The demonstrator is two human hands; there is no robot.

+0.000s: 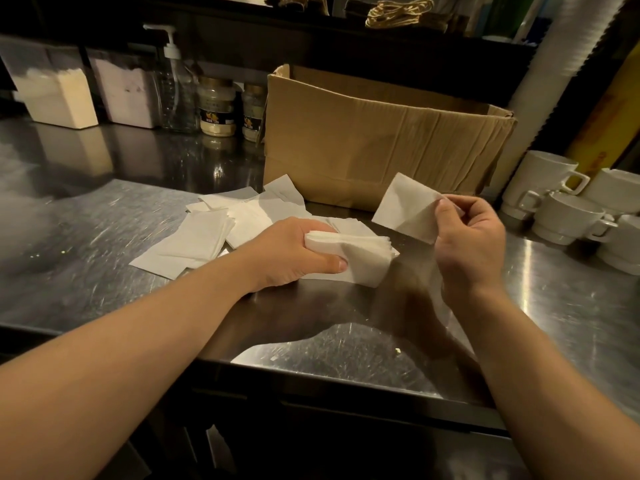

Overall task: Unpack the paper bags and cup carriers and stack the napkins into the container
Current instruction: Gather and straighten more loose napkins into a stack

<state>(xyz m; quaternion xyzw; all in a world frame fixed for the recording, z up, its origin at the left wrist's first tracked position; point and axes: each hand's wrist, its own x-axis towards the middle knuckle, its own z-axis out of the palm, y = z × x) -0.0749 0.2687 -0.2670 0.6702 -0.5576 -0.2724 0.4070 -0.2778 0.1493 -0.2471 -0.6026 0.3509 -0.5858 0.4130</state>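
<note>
Over the counter [104,237], left hand [294,251] gripping napkin stack [360,258], right hand [471,237] pinching napkin [405,209]

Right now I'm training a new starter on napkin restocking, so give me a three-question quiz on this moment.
1. True or false: the left hand grips a napkin stack.
2. What does the right hand pinch? A) white cup B) single napkin C) pump bottle
3. Fill in: the loose napkins lie in front of the cardboard ____.

Key: 1 true; 2 B; 3 box.
</note>
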